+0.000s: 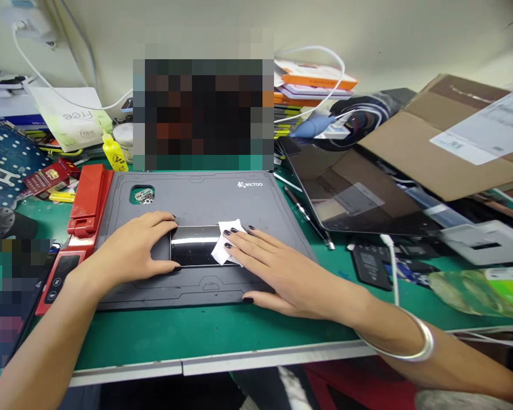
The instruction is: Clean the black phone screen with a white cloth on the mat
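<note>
A phone with a glossy dark screen lies sideways on the grey work mat, specks showing on the glass. My left hand grips its left end, thumb on the near edge and fingers on the far edge. On the right part of the screen is a folded white wipe. My right hand holds the wipe down under outstretched fingers, with its thumb apart on the mat. That hand covers the phone's right end.
A red hinged device borders the mat on the left, near a yellow bottle. To the right are a pen, a large dark screen, a black battery-like piece and a cardboard box. Pixelated patches hide parts of the view.
</note>
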The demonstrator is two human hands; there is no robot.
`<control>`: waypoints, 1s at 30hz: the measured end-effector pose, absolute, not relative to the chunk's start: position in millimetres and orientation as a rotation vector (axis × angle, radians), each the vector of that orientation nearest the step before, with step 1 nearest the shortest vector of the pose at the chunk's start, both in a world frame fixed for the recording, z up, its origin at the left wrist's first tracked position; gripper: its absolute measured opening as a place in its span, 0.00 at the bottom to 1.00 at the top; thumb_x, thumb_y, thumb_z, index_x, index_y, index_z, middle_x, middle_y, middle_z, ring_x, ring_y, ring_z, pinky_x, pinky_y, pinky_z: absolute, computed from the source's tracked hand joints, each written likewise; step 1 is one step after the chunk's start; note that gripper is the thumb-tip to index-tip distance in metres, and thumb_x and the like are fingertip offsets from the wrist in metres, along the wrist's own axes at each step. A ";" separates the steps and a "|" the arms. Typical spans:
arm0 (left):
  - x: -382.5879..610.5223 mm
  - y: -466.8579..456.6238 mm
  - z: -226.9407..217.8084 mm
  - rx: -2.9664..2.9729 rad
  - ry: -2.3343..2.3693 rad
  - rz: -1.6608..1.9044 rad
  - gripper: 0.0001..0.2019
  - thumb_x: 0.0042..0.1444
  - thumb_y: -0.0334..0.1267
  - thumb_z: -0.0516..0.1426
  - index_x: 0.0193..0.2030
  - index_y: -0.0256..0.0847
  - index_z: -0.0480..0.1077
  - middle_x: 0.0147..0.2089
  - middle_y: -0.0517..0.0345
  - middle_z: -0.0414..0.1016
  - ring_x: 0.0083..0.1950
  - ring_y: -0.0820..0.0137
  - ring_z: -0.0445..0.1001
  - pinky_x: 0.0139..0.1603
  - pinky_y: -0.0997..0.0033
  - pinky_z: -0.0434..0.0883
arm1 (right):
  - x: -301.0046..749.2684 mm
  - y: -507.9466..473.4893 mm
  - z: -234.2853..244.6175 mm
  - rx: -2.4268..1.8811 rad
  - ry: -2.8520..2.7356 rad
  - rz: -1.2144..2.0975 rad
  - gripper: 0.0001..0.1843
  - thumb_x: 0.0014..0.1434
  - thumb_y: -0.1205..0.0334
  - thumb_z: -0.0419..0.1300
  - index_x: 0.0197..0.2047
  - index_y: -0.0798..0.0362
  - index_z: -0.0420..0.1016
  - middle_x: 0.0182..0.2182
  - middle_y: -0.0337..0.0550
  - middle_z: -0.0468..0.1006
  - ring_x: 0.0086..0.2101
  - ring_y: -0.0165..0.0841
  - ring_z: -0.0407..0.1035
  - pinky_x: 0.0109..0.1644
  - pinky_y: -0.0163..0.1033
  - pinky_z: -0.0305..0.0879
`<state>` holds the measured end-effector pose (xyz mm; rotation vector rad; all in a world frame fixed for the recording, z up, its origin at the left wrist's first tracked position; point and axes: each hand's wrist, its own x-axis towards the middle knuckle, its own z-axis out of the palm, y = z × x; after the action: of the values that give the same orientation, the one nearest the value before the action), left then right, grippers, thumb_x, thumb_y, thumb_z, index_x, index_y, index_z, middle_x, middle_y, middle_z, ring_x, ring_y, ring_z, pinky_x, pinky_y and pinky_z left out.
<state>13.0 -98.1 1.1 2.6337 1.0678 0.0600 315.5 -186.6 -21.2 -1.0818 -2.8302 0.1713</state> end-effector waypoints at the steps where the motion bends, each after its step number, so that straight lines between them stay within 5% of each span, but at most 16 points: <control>1: 12.8 -97.9 0.7 2.633 1.067 0.062 0.31 0.54 0.51 0.61 0.62 0.40 0.66 0.67 0.46 0.64 0.65 0.53 0.66 0.66 0.51 0.65 | 315.5 -186.6 -21.1 -1.083 -2.832 0.170 0.36 0.65 0.54 0.58 0.70 0.62 0.55 0.69 0.59 0.55 0.69 0.48 0.48 0.71 0.59 0.49; 30: 11.5 -100.0 -0.1 2.631 1.081 0.046 0.32 0.53 0.49 0.64 0.62 0.37 0.66 0.67 0.44 0.64 0.66 0.52 0.65 0.67 0.50 0.65 | 313.7 -185.9 -21.2 -1.093 -2.844 0.173 0.34 0.63 0.54 0.59 0.67 0.61 0.60 0.68 0.59 0.58 0.68 0.49 0.51 0.70 0.61 0.50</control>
<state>11.5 -100.0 -0.1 2.6313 1.0813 0.0462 313.7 -185.9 -21.2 -1.0932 -2.8438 0.1732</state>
